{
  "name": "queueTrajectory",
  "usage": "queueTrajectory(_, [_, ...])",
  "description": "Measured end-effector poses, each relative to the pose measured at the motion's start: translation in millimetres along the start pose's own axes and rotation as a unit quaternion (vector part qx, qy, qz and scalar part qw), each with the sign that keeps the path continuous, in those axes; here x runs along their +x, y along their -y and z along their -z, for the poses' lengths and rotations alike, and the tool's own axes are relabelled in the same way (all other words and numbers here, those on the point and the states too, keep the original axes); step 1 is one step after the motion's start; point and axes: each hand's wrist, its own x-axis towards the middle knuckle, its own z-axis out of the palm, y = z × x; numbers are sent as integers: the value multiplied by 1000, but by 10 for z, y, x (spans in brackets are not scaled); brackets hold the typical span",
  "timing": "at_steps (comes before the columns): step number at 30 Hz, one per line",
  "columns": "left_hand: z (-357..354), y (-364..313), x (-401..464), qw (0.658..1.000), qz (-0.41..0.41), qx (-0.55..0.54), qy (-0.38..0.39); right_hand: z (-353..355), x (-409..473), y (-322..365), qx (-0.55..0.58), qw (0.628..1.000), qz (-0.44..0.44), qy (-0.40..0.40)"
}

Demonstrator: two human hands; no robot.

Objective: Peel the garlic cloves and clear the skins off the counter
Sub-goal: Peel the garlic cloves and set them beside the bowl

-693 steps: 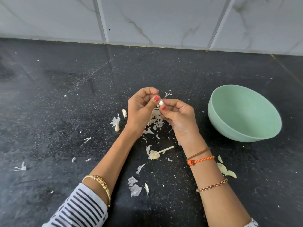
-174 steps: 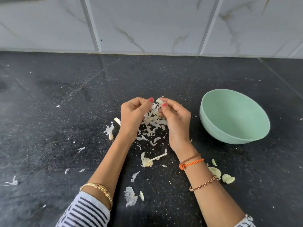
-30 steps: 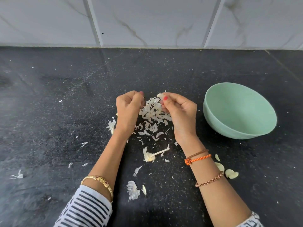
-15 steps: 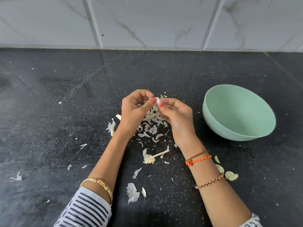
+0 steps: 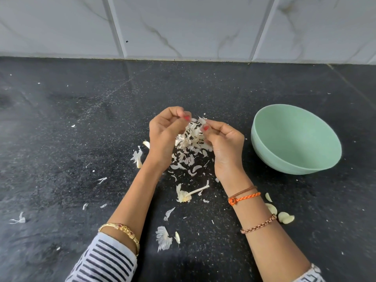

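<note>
A garlic clove (image 5: pixel 200 120) is pinched at the tips of the right hand (image 5: pixel 224 143), its papery skin flaring up and to the left toward the left hand (image 5: pixel 164 135), whose fingers (image 5: pixel 186 118) are curled just beside it; whether a shred of skin is gripped there cannot be told. The clove is held above the heap of skins (image 5: pixel 190 143) on the black desk (image 5: pixel 81 139). The green bowl (image 5: pixel 295 139) lies to the right, nearer the right hand, so the drop is judged that hand's. Peeled cloves (image 5: pixel 285 217) lie beside the right forearm.
</note>
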Motion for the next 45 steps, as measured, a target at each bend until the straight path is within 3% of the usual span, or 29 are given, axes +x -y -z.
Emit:
queueTrajectory(5, [35,30,13,992,-24,127,-4,10,4,8,-22,999,-27,23])
queueTrajectory(9, [49,121,2,967,-55,244,55,43,23,-20,-137,988,70,15])
queueTrajectory(14, [67,124,-3,940,-83,326,50,60,56,-78,-268,949,167,6])
queueTrajectory(19, [59,97,-22,934,-127,333,26,74,66,-112,-343,907,246,-2])
queueTrajectory(25, [68,134,-7,911,-180,369,50,88,116,-166,-400,851,338,-28])
queueTrajectory(37, [62,143,-3,892,-238,381,47,86,105,-136,-475,792,383,-31])
queueTrajectory(45, [56,129,-25,919,-194,344,16,62,89,-136,-507,745,434,-22])
